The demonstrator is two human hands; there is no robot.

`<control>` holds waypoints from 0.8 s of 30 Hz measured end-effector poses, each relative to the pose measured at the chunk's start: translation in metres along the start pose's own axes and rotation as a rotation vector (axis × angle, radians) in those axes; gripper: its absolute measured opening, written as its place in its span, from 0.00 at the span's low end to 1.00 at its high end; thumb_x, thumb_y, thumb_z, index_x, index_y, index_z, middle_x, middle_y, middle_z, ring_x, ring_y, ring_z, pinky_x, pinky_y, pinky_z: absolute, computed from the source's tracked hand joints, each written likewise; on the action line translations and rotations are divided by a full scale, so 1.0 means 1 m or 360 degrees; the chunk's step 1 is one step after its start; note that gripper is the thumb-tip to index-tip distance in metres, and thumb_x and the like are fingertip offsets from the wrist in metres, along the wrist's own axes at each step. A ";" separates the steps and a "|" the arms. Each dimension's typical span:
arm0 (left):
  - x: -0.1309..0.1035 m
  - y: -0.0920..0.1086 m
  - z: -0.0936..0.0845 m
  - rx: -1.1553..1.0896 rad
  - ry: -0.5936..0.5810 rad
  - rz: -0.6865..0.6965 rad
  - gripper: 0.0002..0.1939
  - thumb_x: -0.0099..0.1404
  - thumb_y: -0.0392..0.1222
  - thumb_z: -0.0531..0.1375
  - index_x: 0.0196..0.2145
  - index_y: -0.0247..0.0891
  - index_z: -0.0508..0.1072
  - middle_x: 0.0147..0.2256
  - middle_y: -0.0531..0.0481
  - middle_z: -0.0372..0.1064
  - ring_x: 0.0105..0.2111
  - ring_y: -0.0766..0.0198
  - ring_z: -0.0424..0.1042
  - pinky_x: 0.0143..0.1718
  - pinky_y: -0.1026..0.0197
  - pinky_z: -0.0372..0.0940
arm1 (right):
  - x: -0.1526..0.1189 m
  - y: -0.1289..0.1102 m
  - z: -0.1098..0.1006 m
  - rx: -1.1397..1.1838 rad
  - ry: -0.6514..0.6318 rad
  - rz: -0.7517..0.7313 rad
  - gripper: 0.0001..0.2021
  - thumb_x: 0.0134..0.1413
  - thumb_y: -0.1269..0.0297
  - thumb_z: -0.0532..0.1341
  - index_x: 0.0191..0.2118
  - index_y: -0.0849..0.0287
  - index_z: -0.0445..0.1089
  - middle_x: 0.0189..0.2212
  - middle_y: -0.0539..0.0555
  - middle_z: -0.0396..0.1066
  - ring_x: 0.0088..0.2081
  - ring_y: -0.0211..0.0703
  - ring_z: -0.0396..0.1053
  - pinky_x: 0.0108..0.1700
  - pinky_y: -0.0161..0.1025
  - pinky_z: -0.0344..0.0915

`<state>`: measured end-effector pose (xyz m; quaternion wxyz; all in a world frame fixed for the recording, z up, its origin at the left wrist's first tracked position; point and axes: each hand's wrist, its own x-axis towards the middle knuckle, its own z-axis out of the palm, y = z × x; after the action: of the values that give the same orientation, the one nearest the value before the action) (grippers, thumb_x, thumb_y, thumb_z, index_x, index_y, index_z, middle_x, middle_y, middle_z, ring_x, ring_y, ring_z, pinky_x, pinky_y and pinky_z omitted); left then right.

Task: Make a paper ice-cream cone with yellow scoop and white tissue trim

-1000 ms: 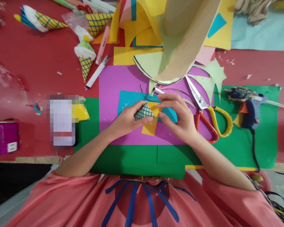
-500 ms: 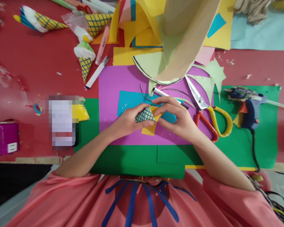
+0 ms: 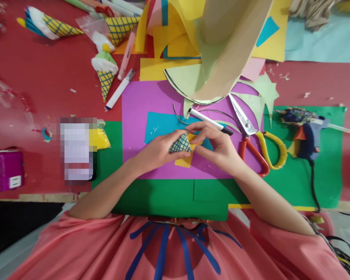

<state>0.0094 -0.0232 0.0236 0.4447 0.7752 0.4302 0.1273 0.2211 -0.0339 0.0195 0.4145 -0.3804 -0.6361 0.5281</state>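
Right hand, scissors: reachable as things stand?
Likely yes. The scissors lie just right of the right hand, and nothing covers the yellow handle. The hand's fingers look busy at the small yellow paper, though, so they'd probably need freeing first.

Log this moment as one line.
left hand: holding checkered paper; right hand: touching yellow paper; scissors: beside right hand; glue gun: right of scissors

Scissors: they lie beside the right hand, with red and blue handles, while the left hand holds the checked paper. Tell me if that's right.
Blue is wrong: in the head view, the scissors beside the right hand have red and yellow handles. The left hand does hold the checked paper.
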 end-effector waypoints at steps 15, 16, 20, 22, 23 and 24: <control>-0.001 -0.001 0.003 0.0203 -0.0050 0.0017 0.29 0.66 0.60 0.59 0.58 0.40 0.65 0.54 0.44 0.72 0.51 0.54 0.75 0.50 0.58 0.70 | -0.002 0.002 0.003 0.0138 0.0069 0.0129 0.04 0.53 0.71 0.66 0.31 0.56 0.71 0.46 0.56 0.75 0.52 0.46 0.71 0.56 0.49 0.68; -0.001 -0.001 0.003 0.0191 -0.0039 0.0023 0.30 0.66 0.60 0.58 0.58 0.40 0.65 0.54 0.44 0.72 0.51 0.54 0.75 0.50 0.58 0.70 | -0.001 0.002 0.003 0.0143 0.0072 0.0130 0.04 0.54 0.70 0.66 0.31 0.56 0.71 0.46 0.56 0.75 0.52 0.46 0.72 0.56 0.49 0.68; -0.001 0.001 0.002 0.0140 -0.0027 0.0003 0.31 0.67 0.64 0.55 0.57 0.38 0.66 0.52 0.44 0.73 0.50 0.56 0.75 0.50 0.59 0.70 | -0.001 0.002 0.004 0.0137 0.0092 0.0092 0.04 0.54 0.70 0.66 0.30 0.56 0.72 0.46 0.55 0.75 0.52 0.45 0.72 0.56 0.49 0.68; -0.001 0.001 0.002 0.0118 -0.0019 0.0007 0.32 0.67 0.65 0.54 0.57 0.37 0.66 0.51 0.44 0.74 0.49 0.56 0.76 0.49 0.59 0.70 | -0.001 0.003 0.005 0.0115 0.0105 0.0053 0.05 0.54 0.71 0.66 0.30 0.55 0.72 0.45 0.55 0.75 0.51 0.45 0.72 0.55 0.48 0.69; -0.001 0.002 0.002 0.0112 -0.0014 0.0012 0.32 0.67 0.65 0.54 0.56 0.37 0.66 0.51 0.44 0.74 0.49 0.56 0.76 0.49 0.59 0.70 | -0.002 0.003 0.005 0.0101 0.0111 0.0038 0.05 0.54 0.71 0.66 0.30 0.55 0.72 0.45 0.55 0.75 0.51 0.45 0.72 0.55 0.48 0.69; -0.001 0.001 0.002 0.0110 -0.0008 0.0019 0.32 0.67 0.65 0.54 0.56 0.38 0.66 0.51 0.44 0.74 0.49 0.56 0.76 0.49 0.59 0.70 | -0.002 0.003 0.005 0.0086 0.0117 0.0027 0.05 0.54 0.72 0.66 0.30 0.55 0.72 0.45 0.54 0.75 0.50 0.44 0.73 0.55 0.48 0.69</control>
<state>0.0106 -0.0253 0.0239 0.4180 0.7931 0.4285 0.1130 0.2171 -0.0368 0.0155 0.4433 -0.3934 -0.6026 0.5344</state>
